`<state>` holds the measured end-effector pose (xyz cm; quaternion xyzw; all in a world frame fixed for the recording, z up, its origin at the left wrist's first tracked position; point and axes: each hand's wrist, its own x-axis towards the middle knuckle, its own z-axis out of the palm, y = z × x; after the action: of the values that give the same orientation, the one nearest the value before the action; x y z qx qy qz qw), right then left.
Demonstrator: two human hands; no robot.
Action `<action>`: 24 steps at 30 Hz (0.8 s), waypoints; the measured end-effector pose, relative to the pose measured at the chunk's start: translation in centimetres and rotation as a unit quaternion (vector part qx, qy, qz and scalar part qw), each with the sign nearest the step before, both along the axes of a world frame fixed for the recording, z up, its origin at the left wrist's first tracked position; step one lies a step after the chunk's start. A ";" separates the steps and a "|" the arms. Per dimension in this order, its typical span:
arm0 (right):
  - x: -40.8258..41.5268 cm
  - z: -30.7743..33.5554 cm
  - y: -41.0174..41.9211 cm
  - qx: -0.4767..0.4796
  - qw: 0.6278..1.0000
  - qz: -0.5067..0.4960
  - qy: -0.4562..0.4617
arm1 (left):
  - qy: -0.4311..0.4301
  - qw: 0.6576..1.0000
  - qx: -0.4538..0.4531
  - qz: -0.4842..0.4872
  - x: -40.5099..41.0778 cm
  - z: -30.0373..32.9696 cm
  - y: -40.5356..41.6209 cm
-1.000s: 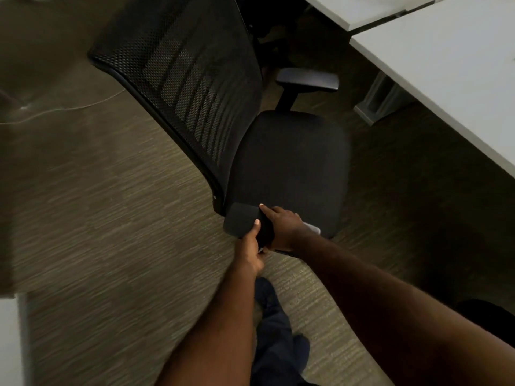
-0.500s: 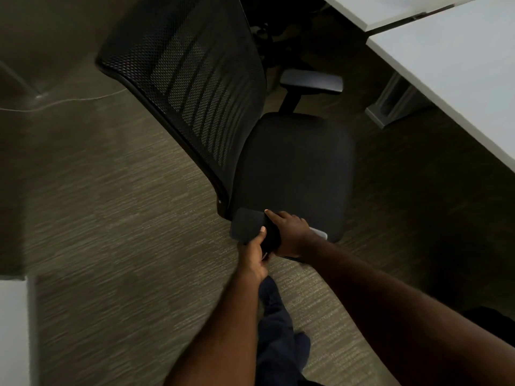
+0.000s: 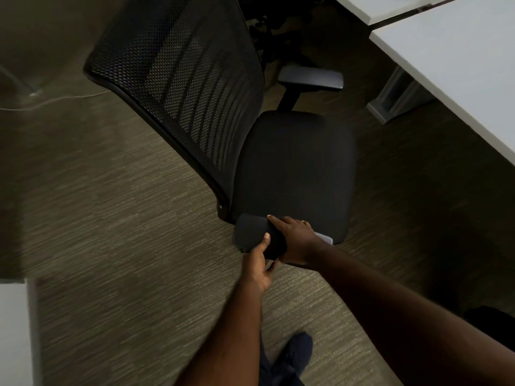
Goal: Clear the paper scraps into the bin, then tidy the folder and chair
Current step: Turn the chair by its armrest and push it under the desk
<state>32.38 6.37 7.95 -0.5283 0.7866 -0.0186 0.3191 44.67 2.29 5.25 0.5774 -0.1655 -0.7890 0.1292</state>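
Note:
A black office chair with a mesh back stands on the carpet in front of me, its seat turned toward the white desk. Both hands are on its near armrest. My left hand grips the pad from the near side, thumb on top. My right hand lies over the pad's right part, fingers wrapped around it. The far armrest sticks out behind the seat. No paper scraps, bin or folder are in view.
A desk leg stands right of the chair. A thin white cable runs across the carpet at left. A white surface edge shows at the bottom left. My foot is below the hands.
The chair has shifted slightly toward the desk and the view has followed; both hands keep their hold on the near armrest.

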 end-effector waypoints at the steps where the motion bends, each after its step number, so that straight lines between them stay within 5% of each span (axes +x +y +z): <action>1: -0.1 -0.1 0.0 -0.001 1.000 0.000 -0.001 | 0.002 1.000 0.002 -0.003 0.1 -0.1 -0.1; 24: -0.1 -0.3 0.0 -0.019 1.000 0.001 -0.010 | -0.039 0.997 -0.060 0.024 0.3 -1.3 0.1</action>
<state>32.23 6.32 7.64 -0.5345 0.7826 -0.0384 0.3167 45.00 2.42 3.91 0.6029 -0.2036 -0.7511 0.1759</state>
